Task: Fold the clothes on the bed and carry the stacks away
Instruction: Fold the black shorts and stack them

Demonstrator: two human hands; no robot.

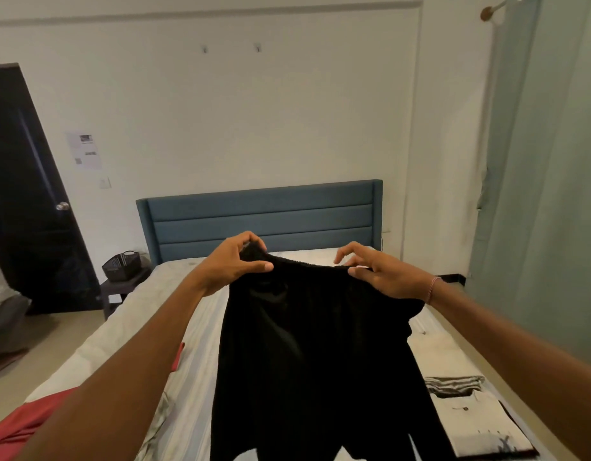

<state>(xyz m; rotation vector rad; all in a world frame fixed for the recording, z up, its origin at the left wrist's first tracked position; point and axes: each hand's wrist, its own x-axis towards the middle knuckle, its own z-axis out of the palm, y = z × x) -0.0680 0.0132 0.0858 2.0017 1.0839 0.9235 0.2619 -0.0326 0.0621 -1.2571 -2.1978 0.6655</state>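
Left hand (236, 261) and right hand (375, 272) pinch the elastic waistband of limp, light black cotton trousers (314, 354) hanging beneath them; waistband corners judged the soundest hold.

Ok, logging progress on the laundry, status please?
Left hand and right hand each pinch the black pants waistband, held up over bed. Folded stack at right. Nothing in the way.

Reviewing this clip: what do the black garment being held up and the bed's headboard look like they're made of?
The black garment, pinched at its waistband by the left hand and right hand, looks like soft matte fabric: it hangs limp, and the band is gathered like elastic. The weave is too dark to tell. The headboard looks upholstered in matte blue-grey cloth, with padded horizontal channels.
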